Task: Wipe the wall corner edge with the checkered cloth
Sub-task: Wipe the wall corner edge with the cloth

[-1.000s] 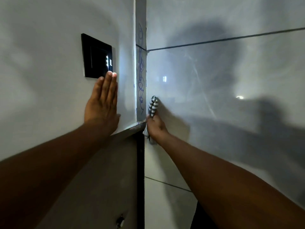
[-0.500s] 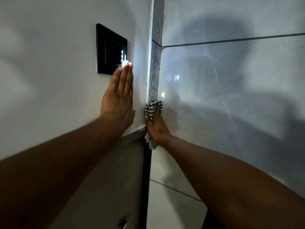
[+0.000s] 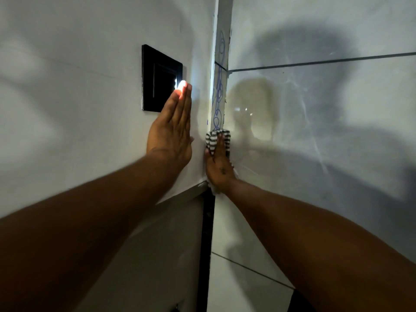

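Walls: the pale glossy tiled wall (image 3: 326, 131) filled the right of the frame, the plain white wall (image 3: 67, 109) the left.
Corner edge: the narrow white corner strip with blue pen squiggles (image 3: 221, 86) ran up centre frame, scribbles still there above the cloth.
Left hand (image 3: 172, 136): flat and open, bracing by the black square switch plate (image 3: 161, 78), same as a second ago.
Right hand (image 3: 219, 164): fingers spread flat, pressing the cloth on; it had crept slightly upward, so wiping was barely started.
Cloth: black-and-white checkered cloth (image 3: 211, 140), centre frame, mostly hidden under the fingers.
Hard to see: glare blew out the left fingertips.
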